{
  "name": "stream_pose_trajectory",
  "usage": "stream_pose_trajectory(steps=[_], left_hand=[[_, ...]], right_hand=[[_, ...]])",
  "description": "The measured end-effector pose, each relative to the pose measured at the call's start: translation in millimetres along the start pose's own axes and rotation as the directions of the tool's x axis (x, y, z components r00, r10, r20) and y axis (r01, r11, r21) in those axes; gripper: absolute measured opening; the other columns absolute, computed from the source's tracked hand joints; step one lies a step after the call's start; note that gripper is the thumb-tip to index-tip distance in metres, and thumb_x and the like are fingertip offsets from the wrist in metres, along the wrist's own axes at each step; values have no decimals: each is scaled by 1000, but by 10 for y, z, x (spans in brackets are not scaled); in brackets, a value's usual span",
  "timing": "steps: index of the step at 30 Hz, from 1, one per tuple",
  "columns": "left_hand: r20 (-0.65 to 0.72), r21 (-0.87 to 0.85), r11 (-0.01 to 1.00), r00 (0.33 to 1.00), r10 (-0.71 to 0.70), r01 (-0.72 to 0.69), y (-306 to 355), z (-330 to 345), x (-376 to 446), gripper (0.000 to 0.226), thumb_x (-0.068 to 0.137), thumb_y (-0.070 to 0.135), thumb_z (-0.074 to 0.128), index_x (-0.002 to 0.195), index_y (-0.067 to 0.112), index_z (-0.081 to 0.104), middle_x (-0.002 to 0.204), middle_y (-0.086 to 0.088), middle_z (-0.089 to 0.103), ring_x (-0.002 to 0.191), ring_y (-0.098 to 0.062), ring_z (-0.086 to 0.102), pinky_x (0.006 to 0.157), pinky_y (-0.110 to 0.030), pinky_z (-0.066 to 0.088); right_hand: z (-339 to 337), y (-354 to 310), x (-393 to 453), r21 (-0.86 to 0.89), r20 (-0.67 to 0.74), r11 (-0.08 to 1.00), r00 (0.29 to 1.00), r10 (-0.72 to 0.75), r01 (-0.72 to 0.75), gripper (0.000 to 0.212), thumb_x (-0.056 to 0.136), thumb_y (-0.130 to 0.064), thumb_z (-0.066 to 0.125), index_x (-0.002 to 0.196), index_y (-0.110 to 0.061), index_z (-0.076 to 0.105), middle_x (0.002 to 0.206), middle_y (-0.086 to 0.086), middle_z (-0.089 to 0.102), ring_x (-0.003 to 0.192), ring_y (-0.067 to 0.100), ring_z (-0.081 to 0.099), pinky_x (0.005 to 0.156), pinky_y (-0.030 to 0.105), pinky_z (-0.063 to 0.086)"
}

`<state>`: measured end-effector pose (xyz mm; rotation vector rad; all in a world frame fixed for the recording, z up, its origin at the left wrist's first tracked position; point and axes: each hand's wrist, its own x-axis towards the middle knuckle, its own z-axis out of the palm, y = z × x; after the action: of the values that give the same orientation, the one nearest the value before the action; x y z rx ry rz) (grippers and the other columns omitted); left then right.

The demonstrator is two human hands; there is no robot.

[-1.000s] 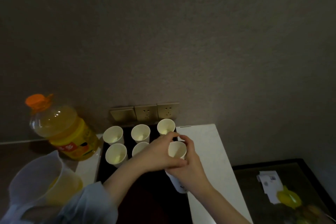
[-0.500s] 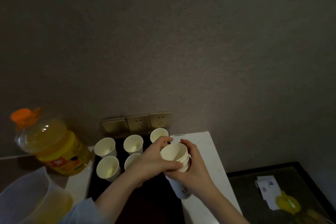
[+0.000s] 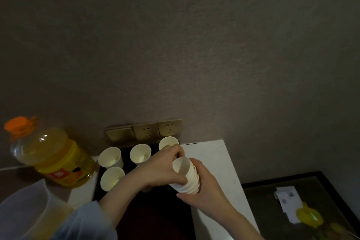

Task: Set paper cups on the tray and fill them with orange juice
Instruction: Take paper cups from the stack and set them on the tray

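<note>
Holding the nested stack of paper cups (image 3: 188, 178) tipped toward your left, you brace it with your right hand (image 3: 204, 191), whose fingers curl round the lower part of the stack. Your left hand (image 3: 161, 169) closes its thumb and fingers round the topmost cup near its rim. That split grip makes sense as a way to peel one cup free: one hand anchors the pile while the other can pull, and the tilt brings the open mouth to face the pulling hand.

You work directly above the dark tray (image 3: 155, 218), which lies on the white counter (image 3: 210, 158), so a freed cup would have only a short way down. Four cups show plainly on the tray, upright and apart: a back-left cup (image 3: 110, 157), a back-middle cup (image 3: 140, 154), a back-right cup (image 3: 167, 142) partly behind your left hand, and a front-left cup (image 3: 112, 178). A sliver of another seems to show behind your left wrist, but I cannot be sure.

No cup looks filled yet, as far as the dim light lets me judge. The orange juice bottle (image 3: 50, 154) stands capped just left of the tray, and a clear pitcher (image 3: 25, 214) sits nearer you.
</note>
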<state>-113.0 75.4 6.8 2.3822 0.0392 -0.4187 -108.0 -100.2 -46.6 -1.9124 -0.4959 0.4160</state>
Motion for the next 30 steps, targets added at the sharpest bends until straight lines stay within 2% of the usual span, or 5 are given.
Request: stream_pose_trajectory(steps=[3,7,14,19,30], left_hand=[[-10,-150,988,999,-40,38,-8,-86,22,48,60,39,70,101,33,47,99,2,53,82,-13,54,66,-32,47],[-228,-335,939,960,-160,77,-188,-363,75,47,65,32,79,104,26,53,103,0,57,88,-15,59,73,-34,54],[-255,358,905,956,-143,231,-397,195,279,70,71,47,74,130,28,43,127,1,45,114,-20,49,89,-34,48],[-274,516,823,956,-107,240,-489,614,403,68,80,51,66,135,26,36,134,-3,46,116,-23,50,89,-36,50],[-520,-99,994,849,-94,49,-103,281,-101,67,73,71,55,131,38,45,118,16,52,106,-6,52,85,-40,53]], right_hand=[[-34,105,26,-44,-2,999,1000,15,-15,64,68,-32,82,121,-39,46,117,-11,61,106,7,60,91,32,52],[-122,350,16,11,-112,995,988,102,-102,71,68,-26,86,119,-45,41,115,-19,58,104,-5,56,80,10,45],[-168,527,42,118,-171,981,970,172,-154,75,63,-25,89,116,-47,41,113,-22,56,103,-8,55,75,6,45],[-200,503,-14,161,-167,979,974,153,-126,74,54,-40,85,114,-51,43,110,-20,59,99,-10,56,73,5,47],[-269,304,-3,134,-34,991,999,31,-26,76,53,-44,86,112,-60,40,112,-32,57,103,-9,57,74,5,47]])
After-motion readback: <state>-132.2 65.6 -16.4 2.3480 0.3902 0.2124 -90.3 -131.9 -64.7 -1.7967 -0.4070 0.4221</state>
